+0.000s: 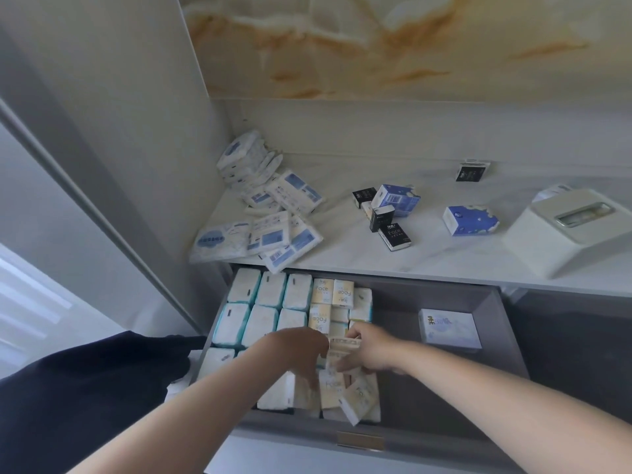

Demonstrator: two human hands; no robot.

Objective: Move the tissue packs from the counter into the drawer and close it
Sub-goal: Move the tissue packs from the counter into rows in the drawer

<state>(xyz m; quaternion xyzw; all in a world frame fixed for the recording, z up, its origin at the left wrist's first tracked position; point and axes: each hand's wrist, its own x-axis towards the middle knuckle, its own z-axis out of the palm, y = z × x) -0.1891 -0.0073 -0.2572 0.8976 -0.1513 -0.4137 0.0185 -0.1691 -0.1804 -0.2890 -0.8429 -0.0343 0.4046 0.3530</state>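
The grey drawer [478, 381] stands pulled open below the marble counter [427, 254]. Its left half is packed with white tissue packs [266, 295] and cream "Face" packs [323, 290]. Both my hands are inside it: my left hand [297, 350] and my right hand [371, 350] hold a cream tissue pack [343, 343] between them over the cream row. A pale blue pack [449, 328] lies alone in the drawer's right half. On the counter, a heap of white-and-blue tissue packs [270, 213] lies at the left, with several small black packs [396, 236] and blue packs [470, 220] in the middle.
A white tissue box holder [567, 230] stands at the counter's right end. A grey cabinet wall [113, 138] rises on the left. A dark sleeve or cloth [85, 381] hangs at the drawer's left edge. A brass handle [359, 439] sits on the drawer front.
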